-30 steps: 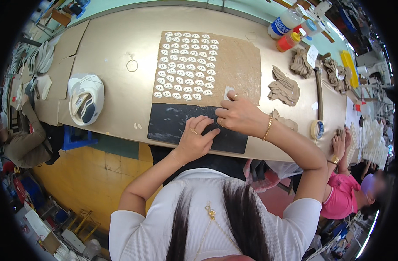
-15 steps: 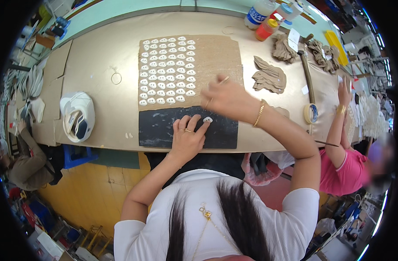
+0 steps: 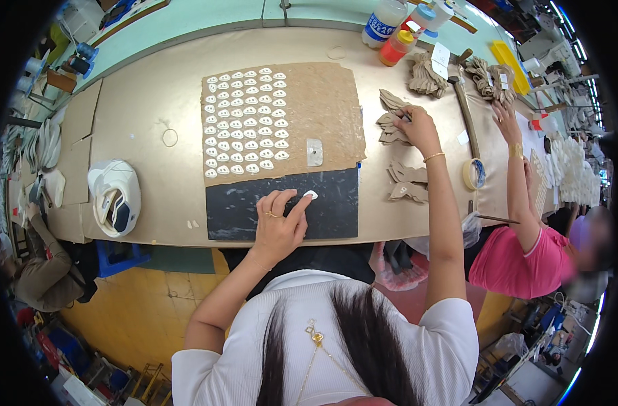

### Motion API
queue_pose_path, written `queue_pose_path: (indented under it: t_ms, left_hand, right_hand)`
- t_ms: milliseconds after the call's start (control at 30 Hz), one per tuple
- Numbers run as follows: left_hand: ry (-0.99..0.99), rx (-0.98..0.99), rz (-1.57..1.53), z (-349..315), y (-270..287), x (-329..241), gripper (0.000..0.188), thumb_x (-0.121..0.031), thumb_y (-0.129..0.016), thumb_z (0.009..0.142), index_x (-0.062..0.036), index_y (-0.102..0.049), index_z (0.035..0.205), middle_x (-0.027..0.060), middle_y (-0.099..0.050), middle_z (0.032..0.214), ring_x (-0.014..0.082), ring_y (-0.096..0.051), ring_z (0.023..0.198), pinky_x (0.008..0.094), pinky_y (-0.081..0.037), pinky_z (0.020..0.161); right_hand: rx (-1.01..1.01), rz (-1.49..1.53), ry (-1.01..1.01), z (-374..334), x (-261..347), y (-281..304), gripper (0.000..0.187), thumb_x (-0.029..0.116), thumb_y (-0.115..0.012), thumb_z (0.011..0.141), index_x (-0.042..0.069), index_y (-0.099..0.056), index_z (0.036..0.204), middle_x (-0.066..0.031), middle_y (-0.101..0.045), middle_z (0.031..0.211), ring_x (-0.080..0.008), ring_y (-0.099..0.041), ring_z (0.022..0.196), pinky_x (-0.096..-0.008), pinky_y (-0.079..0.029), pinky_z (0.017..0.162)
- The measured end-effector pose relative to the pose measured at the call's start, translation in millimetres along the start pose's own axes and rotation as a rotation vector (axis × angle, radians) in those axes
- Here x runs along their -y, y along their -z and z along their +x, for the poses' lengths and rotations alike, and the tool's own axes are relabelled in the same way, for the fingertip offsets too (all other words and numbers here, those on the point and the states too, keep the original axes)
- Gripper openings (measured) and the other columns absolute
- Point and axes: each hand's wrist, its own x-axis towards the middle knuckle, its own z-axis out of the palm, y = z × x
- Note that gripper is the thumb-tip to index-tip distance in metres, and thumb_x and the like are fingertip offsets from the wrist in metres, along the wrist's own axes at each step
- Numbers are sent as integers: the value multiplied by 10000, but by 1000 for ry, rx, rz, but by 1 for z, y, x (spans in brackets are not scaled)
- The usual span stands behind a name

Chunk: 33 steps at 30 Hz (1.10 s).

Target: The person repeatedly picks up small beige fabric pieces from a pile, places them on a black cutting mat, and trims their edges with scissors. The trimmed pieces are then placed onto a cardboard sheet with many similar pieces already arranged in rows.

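Left hand (image 3: 279,227), open, presses one fingertip on small white piece (image 3: 311,195) at frame centre, on black mat (image 3: 234,210); right hand (image 3: 417,128) grasps tan cutouts (image 3: 390,118) at upper right.

Tan workbench (image 3: 147,88) under brown cardboard sheet (image 3: 322,101), black mat (image 3: 241,210), tape roll (image 3: 474,174).

White short-sleeved top, long dark hair, gold pendant; ring on left hand (image 3: 276,230), bracelet at right wrist.

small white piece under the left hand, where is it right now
In the head view the small white piece lies on the black mat near its upper edge, pinned by the left hand, just below the brown sheet with rows of white pieces.
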Motion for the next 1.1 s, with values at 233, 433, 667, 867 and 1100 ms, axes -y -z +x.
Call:
queue_pose_path:
  t_ms: [233,433,667,867,1100]
  left_hand:
    - [-3,-40,-42,0,2,1,510,-44,-715,786,-136,-647,1283,107,-503,1299,331,-461,1192,475,-395,970]
    - [72,-80,-169,-2,2,4,390,-3,-699,793,-92,-651,1170,128,-531,1281,351,-505,1181,472,-401,989]
    - [116,0,-247,-2,15,5,265,5,-690,795,-37,-644,1053,146,-596,1199,332,-585,1130,464,-430,981]
    - [82,38,-217,-10,15,6,295,-4,-696,787,-31,-655,1078,146,-595,1213,344,-577,1179,485,-435,1008]
    - [57,81,-112,-7,13,2,425,-14,-705,798,-56,-658,1218,144,-576,1276,351,-555,1227,486,-433,1009]
  right_hand:
    - [-41,-126,35,-5,20,11,301,209,-818,790,39,-743,1027,-182,-711,1056,-366,-676,921,-440,-534,838]
    - [14,350,11,-49,58,16,186,137,-766,853,-4,-692,950,-99,-715,854,-185,-694,844,-316,-528,778]
    - [327,778,-2,-141,112,-33,162,161,-732,922,3,-698,928,-61,-712,778,-119,-648,717,-290,-506,693]
    - [317,574,50,-161,141,-56,242,224,-754,907,-9,-688,895,-129,-714,743,-212,-672,650,-331,-498,633]
    - [280,475,31,-160,141,-64,271,261,-765,879,-2,-697,880,-167,-664,660,-306,-654,586,-386,-477,575]
